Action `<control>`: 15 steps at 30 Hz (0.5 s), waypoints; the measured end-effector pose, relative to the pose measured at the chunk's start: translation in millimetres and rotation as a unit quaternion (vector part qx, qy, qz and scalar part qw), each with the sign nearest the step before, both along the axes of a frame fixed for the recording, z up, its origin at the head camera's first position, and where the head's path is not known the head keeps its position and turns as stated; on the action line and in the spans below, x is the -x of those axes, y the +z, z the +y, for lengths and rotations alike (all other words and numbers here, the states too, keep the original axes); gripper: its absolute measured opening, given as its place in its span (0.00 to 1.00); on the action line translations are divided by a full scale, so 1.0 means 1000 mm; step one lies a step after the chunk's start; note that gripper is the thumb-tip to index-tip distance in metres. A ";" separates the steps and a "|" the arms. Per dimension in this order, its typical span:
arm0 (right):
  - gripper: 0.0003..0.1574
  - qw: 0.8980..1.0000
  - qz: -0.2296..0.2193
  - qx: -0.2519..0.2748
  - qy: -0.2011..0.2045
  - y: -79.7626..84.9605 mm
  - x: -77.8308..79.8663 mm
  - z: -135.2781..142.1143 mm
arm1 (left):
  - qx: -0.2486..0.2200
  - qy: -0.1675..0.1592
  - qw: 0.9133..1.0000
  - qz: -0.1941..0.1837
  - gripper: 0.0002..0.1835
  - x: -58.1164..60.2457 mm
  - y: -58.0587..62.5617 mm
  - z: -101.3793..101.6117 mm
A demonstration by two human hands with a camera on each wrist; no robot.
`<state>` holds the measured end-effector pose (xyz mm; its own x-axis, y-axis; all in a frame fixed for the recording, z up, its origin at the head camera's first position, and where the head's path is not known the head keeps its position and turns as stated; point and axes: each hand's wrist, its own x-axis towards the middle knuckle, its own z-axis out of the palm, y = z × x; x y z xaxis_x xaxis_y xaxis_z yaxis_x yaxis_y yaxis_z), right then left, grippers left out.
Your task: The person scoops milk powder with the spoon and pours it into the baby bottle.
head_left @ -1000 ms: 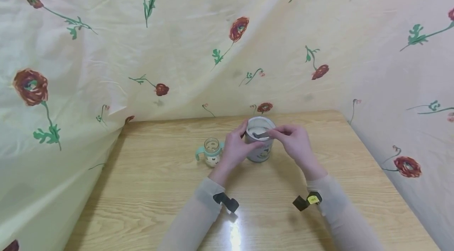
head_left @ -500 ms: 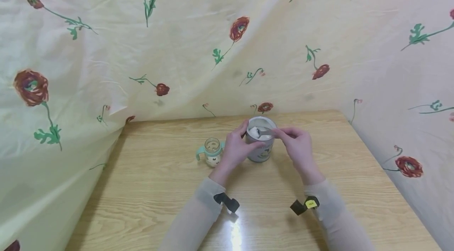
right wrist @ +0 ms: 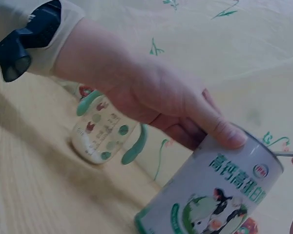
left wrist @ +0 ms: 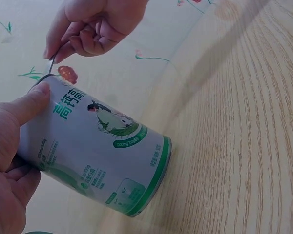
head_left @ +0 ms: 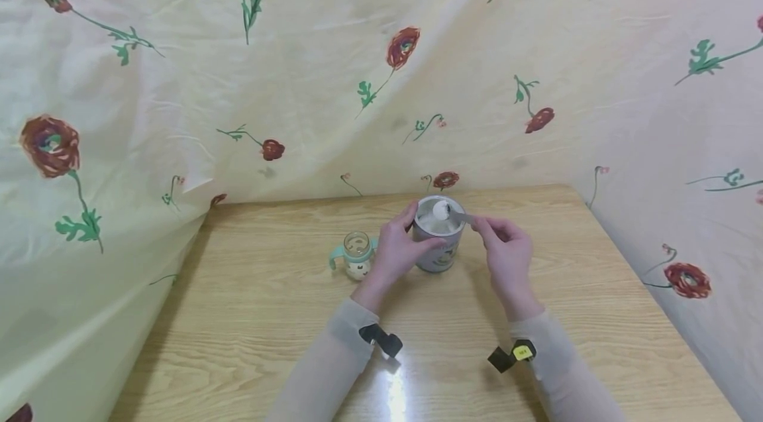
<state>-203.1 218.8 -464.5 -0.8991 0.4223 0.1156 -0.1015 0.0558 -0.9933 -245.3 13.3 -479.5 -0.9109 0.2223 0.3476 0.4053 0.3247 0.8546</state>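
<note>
A milk powder tin (head_left: 436, 256) with a white and green label stands on the table, its top uncovered and pale powder inside. My left hand (head_left: 401, 248) grips its upper left side, thumb across the front near the rim, as the left wrist view also shows on the tin (left wrist: 95, 151). Between thumb and fingertips my right hand (head_left: 508, 251) pinches the grey handle of a scoop (head_left: 461, 216). Heaped white powder (head_left: 441, 210) fills the scoop's bowl, which is over the tin's mouth. Only the scoop's handle (right wrist: 285, 154) shows in the right wrist view.
Left of my left hand stands a small baby bottle (head_left: 357, 256) with mint-green handles, a clear upper part and no lid on it. The wooden table (head_left: 268, 342) meets a flower-patterned cloth (head_left: 322, 77) at the back and sides.
My right hand has drawn the scoop up and to the right, from down in the tin to its mouth, now heaped with powder. My left hand has stayed in place on the tin.
</note>
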 end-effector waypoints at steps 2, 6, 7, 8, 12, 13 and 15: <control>0.15 1.000 0.004 0.001 -0.003 -0.004 0.000 0.000 | 0.000 0.002 1.000 -0.001 0.53 0.000 0.000 0.000; 0.16 1.000 0.011 0.001 -0.007 -0.008 -0.003 -0.002 | -0.001 0.005 1.000 -0.004 0.53 -0.001 0.001 0.000; 0.16 1.000 0.018 0.001 -0.006 -0.008 -0.004 -0.003 | -0.002 0.006 1.000 -0.004 0.52 -0.001 0.001 0.001; 0.16 1.000 0.024 0.001 -0.005 -0.008 -0.004 -0.004 | -0.003 0.007 1.000 -0.005 0.52 -0.001 0.001 0.001; 0.15 0.999 0.044 0.000 -0.004 -0.009 -0.005 -0.006 | -0.010 0.009 1.000 -0.006 0.53 -0.002 0.002 0.001; 0.14 0.999 0.045 0.000 -0.005 -0.010 -0.005 -0.006 | -0.010 0.009 1.000 -0.007 0.53 -0.002 0.002 0.001; 0.14 0.999 0.048 0.000 -0.011 -0.012 -0.005 -0.006 | -0.012 0.006 1.000 -0.008 0.53 -0.002 0.002 0.001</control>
<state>-198.5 212.5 -476.3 -0.8742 0.4424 0.1999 -0.1943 0.0586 -0.9792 -243.6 14.7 -477.4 -0.9186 0.2035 0.3388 0.3886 0.3085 0.8682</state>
